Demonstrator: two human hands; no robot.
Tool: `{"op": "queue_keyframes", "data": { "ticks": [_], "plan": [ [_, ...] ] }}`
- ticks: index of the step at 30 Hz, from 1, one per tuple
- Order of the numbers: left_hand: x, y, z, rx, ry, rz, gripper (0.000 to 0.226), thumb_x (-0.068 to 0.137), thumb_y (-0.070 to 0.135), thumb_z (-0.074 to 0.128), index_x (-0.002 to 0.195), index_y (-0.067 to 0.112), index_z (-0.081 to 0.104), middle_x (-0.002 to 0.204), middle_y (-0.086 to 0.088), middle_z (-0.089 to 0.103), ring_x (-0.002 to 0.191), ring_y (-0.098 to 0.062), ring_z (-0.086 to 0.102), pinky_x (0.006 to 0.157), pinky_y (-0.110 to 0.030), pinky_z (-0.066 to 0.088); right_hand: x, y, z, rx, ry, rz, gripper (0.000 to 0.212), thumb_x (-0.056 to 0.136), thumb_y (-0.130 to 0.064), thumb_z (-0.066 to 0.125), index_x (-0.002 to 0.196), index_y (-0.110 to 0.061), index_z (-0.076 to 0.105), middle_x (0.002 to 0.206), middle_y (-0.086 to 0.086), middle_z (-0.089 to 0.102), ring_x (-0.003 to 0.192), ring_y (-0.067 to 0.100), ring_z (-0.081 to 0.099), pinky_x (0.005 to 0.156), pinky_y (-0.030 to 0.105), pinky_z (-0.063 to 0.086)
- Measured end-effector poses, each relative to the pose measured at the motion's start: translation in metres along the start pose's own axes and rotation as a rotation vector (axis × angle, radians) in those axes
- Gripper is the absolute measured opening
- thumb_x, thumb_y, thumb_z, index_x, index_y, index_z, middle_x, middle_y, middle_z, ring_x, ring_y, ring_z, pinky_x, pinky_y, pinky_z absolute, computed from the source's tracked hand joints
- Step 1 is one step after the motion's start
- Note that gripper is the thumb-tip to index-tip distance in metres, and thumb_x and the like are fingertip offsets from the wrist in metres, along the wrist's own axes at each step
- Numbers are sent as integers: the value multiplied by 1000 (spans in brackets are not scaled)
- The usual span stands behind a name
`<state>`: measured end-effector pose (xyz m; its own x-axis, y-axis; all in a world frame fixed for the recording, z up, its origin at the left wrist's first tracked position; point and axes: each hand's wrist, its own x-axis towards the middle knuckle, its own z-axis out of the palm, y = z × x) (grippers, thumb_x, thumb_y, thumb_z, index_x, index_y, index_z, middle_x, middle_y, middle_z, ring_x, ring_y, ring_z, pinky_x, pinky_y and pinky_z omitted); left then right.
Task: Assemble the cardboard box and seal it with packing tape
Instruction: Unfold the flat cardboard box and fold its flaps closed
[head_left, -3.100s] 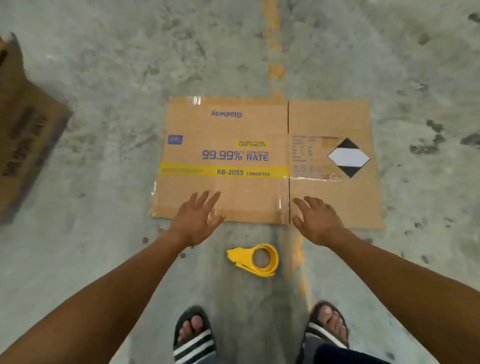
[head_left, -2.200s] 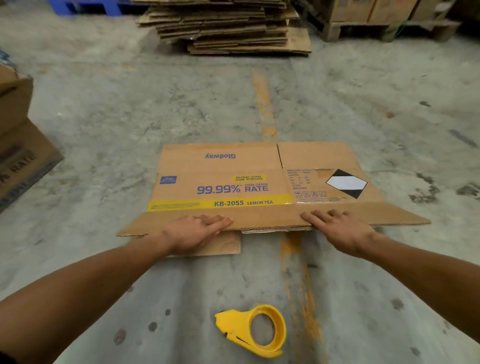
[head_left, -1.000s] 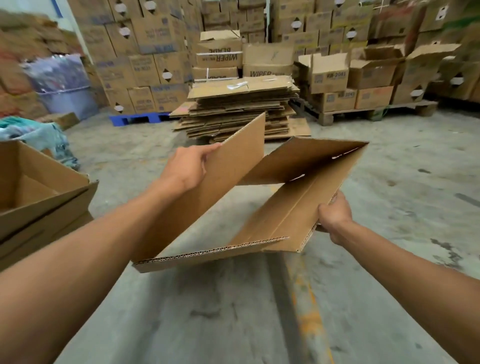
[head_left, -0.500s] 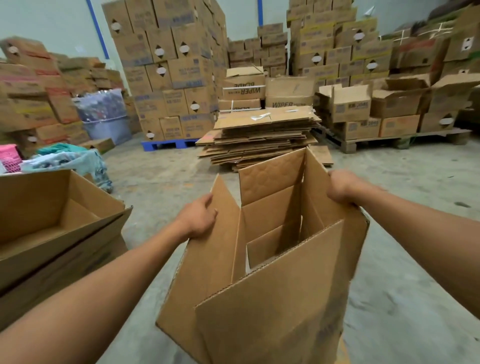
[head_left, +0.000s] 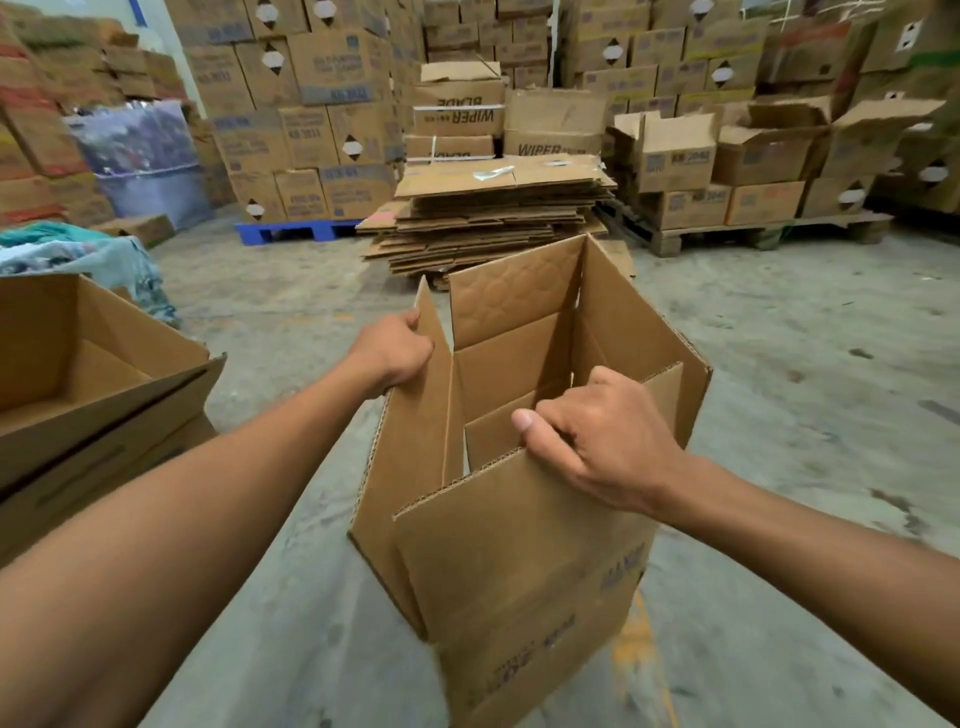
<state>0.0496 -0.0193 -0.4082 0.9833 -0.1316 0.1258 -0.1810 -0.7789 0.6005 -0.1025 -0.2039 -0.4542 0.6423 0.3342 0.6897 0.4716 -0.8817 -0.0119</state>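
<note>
cardboard box (head_left: 519, 545) held above concrete floor (head_left: 779, 364), warehouse stacks behind.

Two hands: left (head_left: 392, 351), right (head_left: 597, 441). One opened cardboard box (head_left: 519, 545) held between. One open box (head_left: 78, 374) at left. One stack of flattened cartons (head_left: 493, 218). One blue pallet (head_left: 291, 230). Stacked boxes beyond counting.

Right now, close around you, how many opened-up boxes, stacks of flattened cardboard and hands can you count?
Opened-up boxes near the person: 2, the held box and the open box on the left.
Flattened cardboard stacks: 1.
Hands: 2, left hand and right hand, both gripping flaps.
Total: 5.
</note>
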Motion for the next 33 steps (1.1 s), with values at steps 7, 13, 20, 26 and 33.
{"op": "queue_keyframes", "data": {
  "ticks": [7,13,20,26,33],
  "plan": [
    [-15,-45,-66,463,-40,-21,57,97,55,34,141,22,48,132,-10,60,111,-32,60,88,-40,53,22,68,38,128,372,-30,38,96,-20,34,58,-24,32,52,-2,35,52,17,32,62,45,33],
    [-29,-101,-97,698,-17,196,71,92,66,13,154,34,17,165,3,8,151,-28,-8,120,-50,13,43,74,37,245,88,615,27,85,-37,45,79,-25,68,136,9,51,129,31,35,100,47,26],
    [-49,-130,-84,773,45,701,60,95,64,16,111,33,66,115,9,68,121,-16,57,112,-38,30,57,43,16,622,-626,1079,82,96,-5,34,154,-33,-17,149,16,36,87,32,59,52,40,60],
    [-94,-99,-34,680,-114,924,47,97,59,27,123,43,63,82,17,61,75,-8,59,61,-23,36,20,64,19,180,-780,933,81,100,-4,41,155,-24,-15,158,18,28,125,36,49,92,43,48],
    [-80,-10,-9,313,-229,858,62,86,74,24,144,53,32,107,20,66,92,0,58,81,-33,51,0,125,-45,-147,-711,952,91,92,9,49,157,-21,-7,146,22,44,124,33,51,83,32,46]
  ]
}}
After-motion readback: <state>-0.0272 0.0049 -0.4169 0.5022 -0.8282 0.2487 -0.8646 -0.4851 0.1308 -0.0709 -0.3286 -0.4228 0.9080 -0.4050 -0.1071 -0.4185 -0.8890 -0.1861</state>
